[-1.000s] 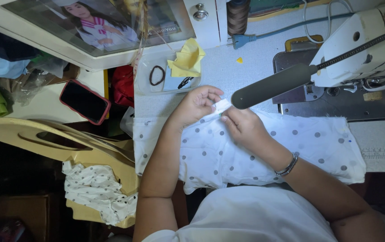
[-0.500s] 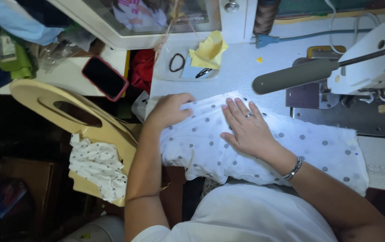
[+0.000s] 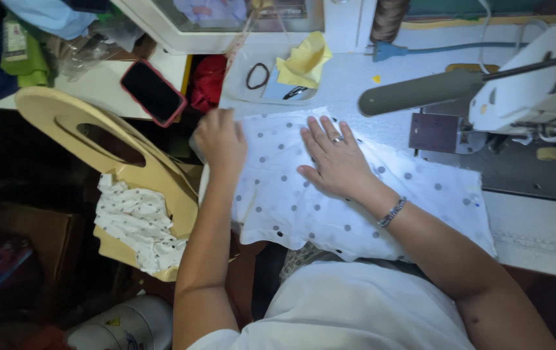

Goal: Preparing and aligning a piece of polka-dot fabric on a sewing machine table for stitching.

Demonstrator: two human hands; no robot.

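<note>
A white fabric piece with grey dots [image 3: 355,201] lies spread on the sewing table [image 3: 349,84] in front of me. My right hand [image 3: 333,159] rests flat on its upper middle, fingers apart, a ring on one finger and a bracelet at the wrist. At the fabric's left edge my left hand [image 3: 219,139] is curled, its fingers closed on the cloth's edge.
A white sewing machine [image 3: 530,91] with a grey lamp arm [image 3: 420,91] stands at the right. A yellow cloth [image 3: 304,61], a black ring [image 3: 257,76] and a phone [image 3: 153,92] lie at the back. A tan wooden chair [image 3: 96,142] with dotted fabric scraps [image 3: 138,223] stands at my left.
Both hands went from pinching a small spot near the fabric's top to spreading it: the right hand now lies flat, the left has moved to the left edge.
</note>
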